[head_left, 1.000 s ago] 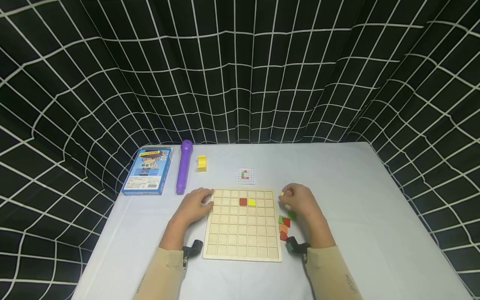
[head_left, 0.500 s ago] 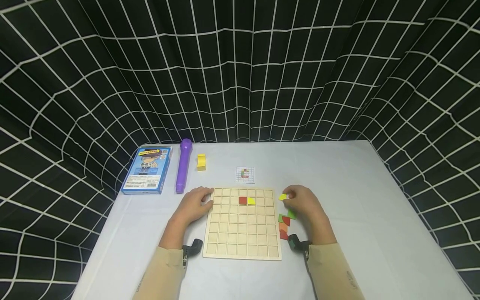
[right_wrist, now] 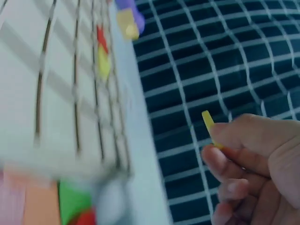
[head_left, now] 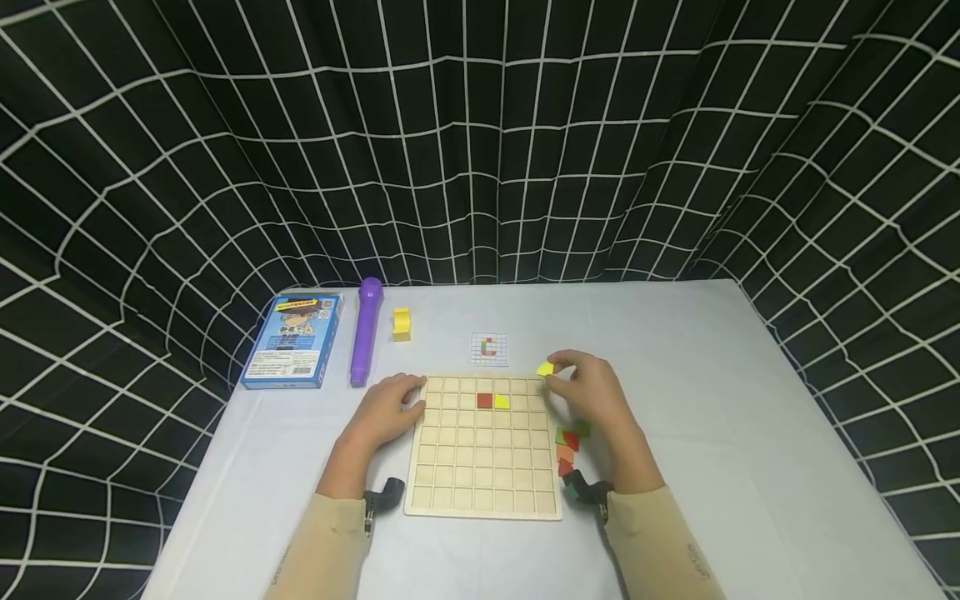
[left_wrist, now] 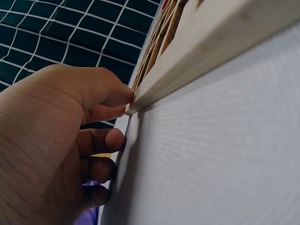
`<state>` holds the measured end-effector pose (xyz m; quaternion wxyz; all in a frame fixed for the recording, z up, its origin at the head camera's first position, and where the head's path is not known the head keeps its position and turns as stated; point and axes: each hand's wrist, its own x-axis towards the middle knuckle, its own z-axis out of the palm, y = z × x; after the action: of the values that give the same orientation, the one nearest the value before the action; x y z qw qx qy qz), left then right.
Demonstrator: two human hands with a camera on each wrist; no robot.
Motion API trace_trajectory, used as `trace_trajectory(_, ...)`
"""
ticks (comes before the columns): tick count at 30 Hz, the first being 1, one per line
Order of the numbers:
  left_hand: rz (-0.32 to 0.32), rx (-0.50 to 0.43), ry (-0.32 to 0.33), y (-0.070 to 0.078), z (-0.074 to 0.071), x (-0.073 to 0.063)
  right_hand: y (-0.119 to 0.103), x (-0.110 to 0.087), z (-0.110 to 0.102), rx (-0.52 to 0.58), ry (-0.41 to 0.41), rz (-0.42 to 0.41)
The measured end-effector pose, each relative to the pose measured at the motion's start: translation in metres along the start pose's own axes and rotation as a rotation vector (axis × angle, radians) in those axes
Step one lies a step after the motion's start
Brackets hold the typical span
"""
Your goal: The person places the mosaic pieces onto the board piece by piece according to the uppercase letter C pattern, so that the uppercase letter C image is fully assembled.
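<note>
A wooden grid board (head_left: 483, 458) lies on the white table, with a red square tile (head_left: 484, 401) and a yellow tile with a curved side (head_left: 502, 402) side by side near its far edge. At the board's far left corner, my left hand (head_left: 384, 410) holds it with thumb and index finger; in the left wrist view, its other fingers (left_wrist: 102, 169) are curled beside the edge. My right hand (head_left: 596, 387) pinches another yellow tile (head_left: 545, 368) at the far right corner; the right wrist view shows this held tile (right_wrist: 207, 121) edge-on between thumb and finger.
Loose tiles lie right of the board: green (head_left: 582, 429), orange (head_left: 565, 454) and red (head_left: 565, 468) among them. Beyond the board is a small pattern card (head_left: 488, 350). Back left stand a blue box (head_left: 292, 342), a purple microphone-shaped object (head_left: 366, 333) and a yellow block (head_left: 402, 325).
From right of the board, my right hand has moved left and away from me with the yellow tile, up to the far right corner. My left hand keeps its place.
</note>
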<state>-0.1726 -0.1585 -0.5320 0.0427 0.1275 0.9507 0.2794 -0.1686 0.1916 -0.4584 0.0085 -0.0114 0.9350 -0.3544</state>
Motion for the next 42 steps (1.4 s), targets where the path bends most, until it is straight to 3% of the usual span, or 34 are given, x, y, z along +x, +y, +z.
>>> trace_trajectory(5,0.003,0.002,0.002,-0.001,0.0,0.0,-0.026,-0.006,0.006,0.038,0.077,-0.122)
trace_trajectory(10,-0.003,0.0,0.002,-0.001,0.001,0.001,-0.044,-0.013,0.015,0.047,0.085,-0.177)
trace_trajectory(22,-0.001,-0.003,0.015,-0.004,0.0,0.0,-0.064,-0.015,0.056,0.108,-0.059,-0.185)
trace_trajectory(28,0.004,-0.014,0.011,-0.003,0.003,0.001,-0.059,-0.009,0.079,-0.031,-0.088,-0.258)
trace_trajectory(34,0.004,-0.024,0.017,-0.001,0.002,0.0,-0.061,0.0,0.092,-0.188,-0.131,-0.24)
trace_trajectory(42,0.007,-0.016,0.015,0.0,-0.001,-0.002,-0.065,0.004,0.099,-0.211,-0.18,-0.188)
